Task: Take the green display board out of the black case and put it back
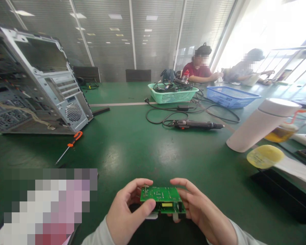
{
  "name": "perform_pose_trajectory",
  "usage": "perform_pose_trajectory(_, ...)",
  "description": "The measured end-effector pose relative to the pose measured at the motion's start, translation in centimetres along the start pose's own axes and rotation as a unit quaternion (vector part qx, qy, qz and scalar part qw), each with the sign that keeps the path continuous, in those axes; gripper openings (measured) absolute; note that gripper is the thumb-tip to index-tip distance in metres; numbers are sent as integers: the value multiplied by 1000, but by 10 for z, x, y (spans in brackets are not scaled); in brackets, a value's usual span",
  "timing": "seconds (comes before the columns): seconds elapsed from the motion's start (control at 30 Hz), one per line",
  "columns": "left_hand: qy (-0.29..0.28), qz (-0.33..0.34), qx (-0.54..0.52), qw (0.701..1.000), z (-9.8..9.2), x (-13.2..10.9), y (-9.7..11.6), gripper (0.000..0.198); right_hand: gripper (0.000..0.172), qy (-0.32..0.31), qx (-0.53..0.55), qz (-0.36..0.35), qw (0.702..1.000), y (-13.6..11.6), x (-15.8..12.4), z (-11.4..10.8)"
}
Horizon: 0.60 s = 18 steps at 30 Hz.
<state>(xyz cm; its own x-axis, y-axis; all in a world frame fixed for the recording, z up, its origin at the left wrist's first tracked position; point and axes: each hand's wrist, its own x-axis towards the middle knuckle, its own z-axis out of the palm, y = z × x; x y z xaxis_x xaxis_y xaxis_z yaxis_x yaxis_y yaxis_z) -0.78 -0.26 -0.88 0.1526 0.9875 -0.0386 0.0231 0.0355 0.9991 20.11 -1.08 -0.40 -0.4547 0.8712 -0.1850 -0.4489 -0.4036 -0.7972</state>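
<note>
Between my hands, near the front of the table, is a green circuit board assembly (161, 194). Its upper board faces up with small solder points, and a second board with components and a yellow part shows beneath. My left hand (130, 207) grips the left side, thumb on the near edge and fingers behind. My right hand (199, 204) curls round the right side, its fingers against the edge and underneath; the index finger lifts off the top. Part of the assembly's underside is hidden by the fingers.
An open metal computer case (73, 98) stands at left, an orange-handled screwdriver (70, 144) before it. A black electric screwdriver (196, 125) with its cable lies ahead. Behind are a green basket (174, 97) of cables and a blue basket (229, 98). A white tumbler (260, 126) stands right. Two people sit beyond.
</note>
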Motion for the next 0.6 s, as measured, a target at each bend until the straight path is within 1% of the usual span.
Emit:
perform_pose_trajectory(0.07, -5, 34, 34, 999, 2, -4, 5, 29, 44, -19, -48, -49, 997, 4, -2, 1)
perform_pose_trajectory(0.13, -5, 70, 75, 995, 5, -7, 13, 32, 46, -32, -125, -92, 987, 8, -4, 1)
perform_pose_trajectory(0.2, -17, 105, 106, 989, 7, -9, 20, 36, 46, -12, -226, -125, 966, 11, -7, 0)
perform_pose_trajectory(0.3, -32, 141, 125, 982, 9, -10, 25, 40, 42, 36, -351, -172, 920, 11, -9, -1)
perform_pose_trajectory(0.37, -28, 148, 129, 980, 9, -10, 24, 44, 38, 36, -392, -190, 899, 9, -8, -2)
perform_pose_trajectory(0.47, -17, 145, 132, 980, 10, -11, 21, 50, 33, 29, -428, -217, 877, 6, -6, -2)
perform_pose_trajectory(0.6, -10, 133, 141, 981, 11, -11, 21, 50, 40, 15, -441, -288, 850, 6, -3, -3)
